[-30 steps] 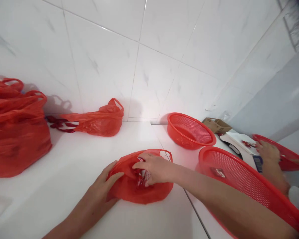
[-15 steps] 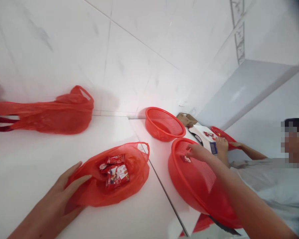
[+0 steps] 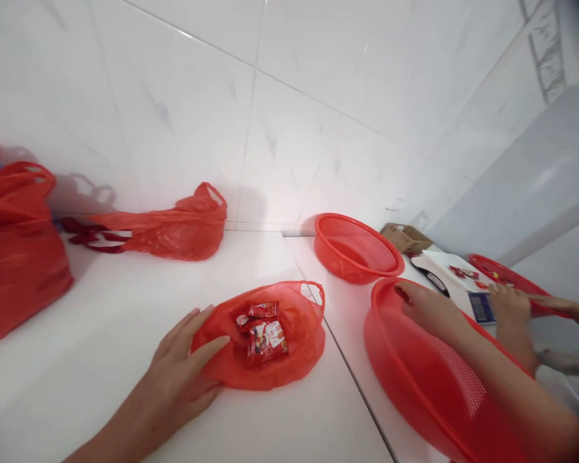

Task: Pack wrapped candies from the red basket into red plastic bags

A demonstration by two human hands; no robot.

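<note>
A red plastic bag (image 3: 302,370) lies on the white table with its mouth open, several small red-and-white wrapped snack packets (image 3: 267,341) inside. My left hand (image 3: 188,357) grips the bag's near left edge, thumb over the rim and fingers along the outside. On the right, my right hand (image 3: 429,312) is closed over the far rim of a large red mesh basket (image 3: 395,379). A small dark red packet (image 3: 403,295) shows at its fingertips, mostly hidden.
A second red basket (image 3: 335,260) stands near the wall. Beyond are a cardboard box (image 3: 405,239) and a white scale (image 3: 444,260) with packets, where another person's hand (image 3: 511,305) rests. Red bags (image 3: 178,231) lie along the wall at left.
My right hand has lifted from inside the large basket to its rim, with a small red packet in its fingers. The view has swung left; my left hand stays on the bag.
</note>
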